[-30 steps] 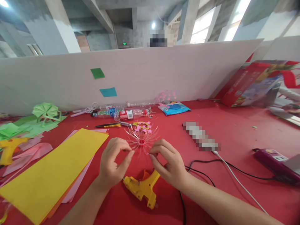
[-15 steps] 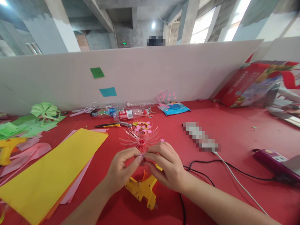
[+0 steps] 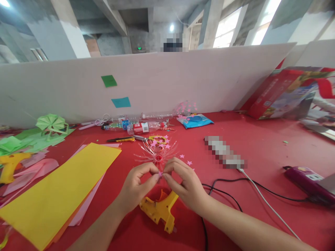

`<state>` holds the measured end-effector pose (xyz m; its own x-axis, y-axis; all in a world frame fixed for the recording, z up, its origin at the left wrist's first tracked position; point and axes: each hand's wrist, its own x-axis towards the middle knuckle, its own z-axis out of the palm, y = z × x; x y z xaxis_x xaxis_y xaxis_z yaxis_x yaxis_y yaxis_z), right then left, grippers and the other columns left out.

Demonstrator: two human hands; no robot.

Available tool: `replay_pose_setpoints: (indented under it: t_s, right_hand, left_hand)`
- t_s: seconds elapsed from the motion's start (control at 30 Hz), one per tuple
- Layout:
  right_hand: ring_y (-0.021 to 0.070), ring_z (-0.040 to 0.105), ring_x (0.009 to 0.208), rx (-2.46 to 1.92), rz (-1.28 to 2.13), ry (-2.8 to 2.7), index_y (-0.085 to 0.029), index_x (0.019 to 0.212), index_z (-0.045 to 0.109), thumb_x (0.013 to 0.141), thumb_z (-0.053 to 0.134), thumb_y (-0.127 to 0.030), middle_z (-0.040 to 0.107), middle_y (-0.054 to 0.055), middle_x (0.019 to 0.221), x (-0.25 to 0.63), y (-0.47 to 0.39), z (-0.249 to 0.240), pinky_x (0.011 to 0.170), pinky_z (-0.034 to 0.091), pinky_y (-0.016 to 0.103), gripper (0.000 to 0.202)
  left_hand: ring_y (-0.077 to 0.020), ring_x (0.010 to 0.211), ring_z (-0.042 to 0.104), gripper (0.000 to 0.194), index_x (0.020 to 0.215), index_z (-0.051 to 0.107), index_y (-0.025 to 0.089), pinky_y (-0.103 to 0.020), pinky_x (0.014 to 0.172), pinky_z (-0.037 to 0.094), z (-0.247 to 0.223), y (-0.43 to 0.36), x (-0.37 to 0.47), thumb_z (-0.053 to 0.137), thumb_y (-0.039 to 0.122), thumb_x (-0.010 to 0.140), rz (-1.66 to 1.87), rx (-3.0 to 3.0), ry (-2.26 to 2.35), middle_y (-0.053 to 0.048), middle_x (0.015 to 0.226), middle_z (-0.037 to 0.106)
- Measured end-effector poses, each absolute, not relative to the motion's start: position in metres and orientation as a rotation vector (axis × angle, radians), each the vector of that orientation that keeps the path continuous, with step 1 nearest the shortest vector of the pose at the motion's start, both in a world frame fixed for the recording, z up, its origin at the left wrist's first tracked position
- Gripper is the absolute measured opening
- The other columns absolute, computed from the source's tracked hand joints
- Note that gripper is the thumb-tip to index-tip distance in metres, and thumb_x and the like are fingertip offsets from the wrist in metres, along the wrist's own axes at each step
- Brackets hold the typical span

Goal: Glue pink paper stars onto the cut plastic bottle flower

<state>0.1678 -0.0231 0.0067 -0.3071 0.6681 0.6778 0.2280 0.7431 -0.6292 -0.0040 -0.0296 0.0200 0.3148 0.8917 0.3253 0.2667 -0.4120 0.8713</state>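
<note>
Between the fingertips of both hands is a small pink paper star (image 3: 160,173), partly covered by the fingers. My left hand (image 3: 140,184) pinches it from the left, and my right hand (image 3: 184,183) pinches it from the right. Just beyond them lies a clear plastic bottle piece (image 3: 158,158) cut into thin strips that fan outward. Loose pink stars (image 3: 189,162) lie on the red table to its right, and more are on and behind the strips. Below my hands rests a yellow glue gun (image 3: 159,211) on its side.
Yellow paper sheets (image 3: 65,191) cover the left side. A utility knife (image 3: 121,139), scissors (image 3: 158,139) and plastic bottles (image 3: 145,128) lie farther back, beside a blue wipes pack (image 3: 195,121). Cables (image 3: 225,180) cross the right side. A white board (image 3: 157,83) stands behind.
My right hand's fingers have shifted slightly and curled in, so more of the pink star shows between the fingertips. Loose stars behind that hand are now visible.
</note>
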Motion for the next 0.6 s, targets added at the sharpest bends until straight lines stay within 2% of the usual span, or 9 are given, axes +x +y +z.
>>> replay_pose_setpoints:
  t_s: [0.13,0.23,0.3,0.43,0.6]
  right_hand:
    - [0.0165,0.055,0.080,-0.579,0.421,-2.133,-0.018,0.089,0.057,0.083,0.046,-0.009,0.060,0.006,0.088,0.177,-0.027,0.013,0.071,0.044,0.029,0.016]
    - [0.0175,0.053,0.075,-0.478,0.354,-2.586,-0.018,0.092,0.059,0.070,0.050,-0.008,0.062,0.006,0.088,0.181,-0.033,0.016,0.069,0.041,0.030,0.025]
    - [0.0181,0.052,0.072,-0.512,0.311,-2.816,-0.018,0.092,0.059,0.067,0.054,-0.014,0.062,0.005,0.086,0.180,-0.036,0.015,0.066,0.038,0.031,0.026]
    - [0.0202,0.052,0.079,-0.624,0.288,-2.931,-0.017,0.099,0.058,0.068,0.060,-0.023,0.062,0.006,0.094,0.177,-0.038,0.012,0.071,0.038,0.033,0.032]
    - [0.0216,0.054,0.086,-0.713,0.183,-2.944,-0.017,0.107,0.060,0.074,0.056,-0.018,0.062,0.008,0.097,0.178,-0.035,0.009,0.075,0.038,0.034,0.033]
  left_hand:
    - [-0.0115,0.067,0.051,0.017,0.070,0.054,0.019,-0.022,0.065,0.041,0.024,-0.026,-0.016,0.050,0.021,0.087,1.368,1.947,1.094,0.003,0.069,0.053]
    - [-0.0113,0.066,0.050,0.019,0.068,0.054,0.020,-0.022,0.064,0.040,0.023,-0.017,-0.030,0.052,0.021,0.086,1.713,1.862,1.260,0.003,0.066,0.052]
    - [-0.0114,0.063,0.049,0.018,0.067,0.055,0.020,-0.022,0.062,0.040,0.020,-0.009,-0.038,0.053,0.022,0.085,1.819,1.759,1.344,0.004,0.063,0.052]
    - [-0.0121,0.062,0.051,0.016,0.068,0.057,0.020,-0.022,0.061,0.041,0.012,0.000,-0.043,0.057,0.027,0.082,1.810,1.644,1.432,0.004,0.062,0.054]
    - [-0.0142,0.066,0.056,0.017,0.072,0.060,0.019,-0.025,0.066,0.045,0.008,0.001,-0.041,0.059,0.033,0.081,1.712,1.719,1.500,0.001,0.067,0.059]
